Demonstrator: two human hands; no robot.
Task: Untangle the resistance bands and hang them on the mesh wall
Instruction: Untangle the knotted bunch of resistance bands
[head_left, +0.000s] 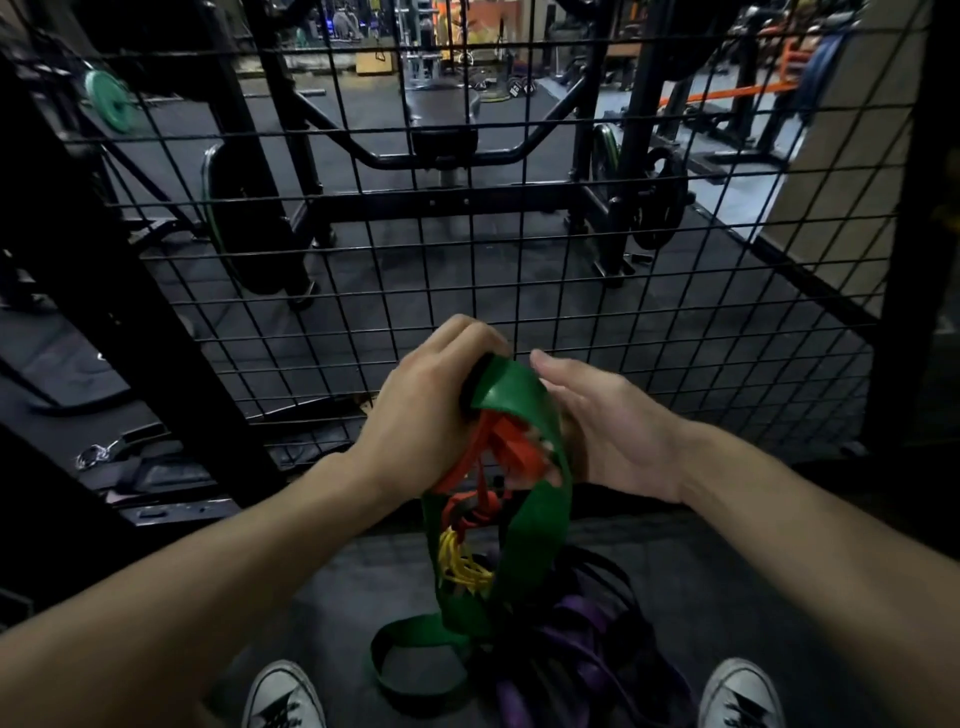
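1. The left hand (431, 400) was clamped around the top of the tangled bundle, its fingers curled over a black band (475, 384) and the upper fold of the green band (540, 499); the knuckles hid how many strands it held.
2. The right hand (613, 431) lay just beside the bundle with its fingers straight and together, the palm against the green band's right edge; it gripped nothing that could be seen.
3. The bundle hung straight down from the left hand, so its long axis ran vertically between the forearms; the red band (511, 441) sat inside the green loop, the yellow band (460, 569) knotted lower, and the purple bands (576, 623) lay heaped on the floor between the shoes (283, 696).
4. The mesh wall (675, 291) stood directly ahead, beyond the hands, with no band on it.
5. In my judgement, the right hand was the free one and nearest the green band; drawing that band away sideways looked the likely next move, though the red strands threaded through it could snag.
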